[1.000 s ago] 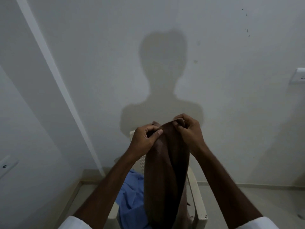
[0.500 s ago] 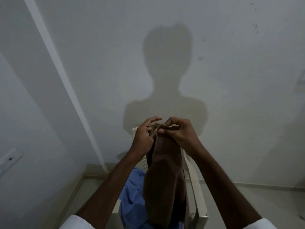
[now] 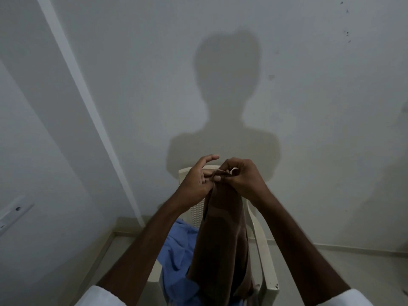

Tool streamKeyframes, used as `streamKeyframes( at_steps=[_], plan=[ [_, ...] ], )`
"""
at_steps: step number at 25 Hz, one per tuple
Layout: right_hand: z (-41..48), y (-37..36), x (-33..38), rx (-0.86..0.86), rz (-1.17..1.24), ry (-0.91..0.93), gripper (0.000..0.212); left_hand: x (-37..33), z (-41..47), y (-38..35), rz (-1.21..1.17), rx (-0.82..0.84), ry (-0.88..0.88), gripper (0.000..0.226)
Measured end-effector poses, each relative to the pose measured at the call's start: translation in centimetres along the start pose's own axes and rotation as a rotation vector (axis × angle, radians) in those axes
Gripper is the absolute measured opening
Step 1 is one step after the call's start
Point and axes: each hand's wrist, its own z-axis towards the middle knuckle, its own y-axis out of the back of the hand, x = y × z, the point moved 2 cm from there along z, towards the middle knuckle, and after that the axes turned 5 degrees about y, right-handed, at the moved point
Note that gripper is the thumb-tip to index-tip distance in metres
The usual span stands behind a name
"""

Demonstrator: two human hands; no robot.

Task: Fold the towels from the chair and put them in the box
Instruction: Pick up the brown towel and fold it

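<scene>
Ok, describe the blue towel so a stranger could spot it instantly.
Find the white plastic chair against the wall, below the person's shadow. On it lies a crumpled blue towel, left of the brown towel being held up. It is the only blue cloth, lying loose rather than lifted.

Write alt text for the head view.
A left hand and right hand pinch the top edge of a hanging brown cloth towel. Behind it, a crumpled blue towel lies on a white plastic chair.
</scene>
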Motion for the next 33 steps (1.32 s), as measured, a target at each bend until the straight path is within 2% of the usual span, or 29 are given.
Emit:
streamKeyframes(
  at_steps=[5,8,12,16,19,22,25,27,29,33],
  plan=[
    [-0.3,0.3,-0.7,0.017,-0.101,-0.105,0.046,0.0,-0.3,-0.7,0.112,0.050,-0.005,0.065],
    [-0.6,0.7,-0.7,0.092,-0.124,-0.129,0.039,-0.5,-0.5,-1.1,0.214,0.105,-0.054,0.068],
    [-0.8,0.9,-0.5,0.137,-0.090,-0.141,0.023,-1.3,-0.5,-1.4,0.328,0.090,-0.153,0.072],
    [-1.4,0.6,-0.5,0.082,-0.033,-0.193,0.020,-1.3,-0.5,-1.1,0.395,-0.042,-0.218,0.074],
    [-1.7,0.5,-0.2,0.099,0.037,-0.278,0.018,-1.0,-0.7,-0.5,0.371,-0.144,-0.227,0.069],
    [-2.2,0.5,0.2,0.195,0.140,-0.363,0.017,-0.2,-0.9,-0.2,0.320,-0.087,-0.235,0.068],
    [-2.6,0.4,0.5,0.240,0.344,-0.387,0.021,0.1,-1.3,-0.2,0.173,-0.057,-0.233,0.067],
    [-2.6,0.2,0.6,0.198,0.446,-0.392,0.023,0.6,-1.8,-0.4,0.065,-0.008,-0.203,0.064],
    [-2.5,-0.1,1.0,0.108,0.475,-0.368,0.022,1.4,-2.2,-0.2,0.063,0.034,-0.169,0.058],
    [-1.2,0.3,2.2,-0.135,0.400,-0.291,0.025,4.7,-2.5,1.0,0.342,-0.008,-0.118,0.033]
  ],
)
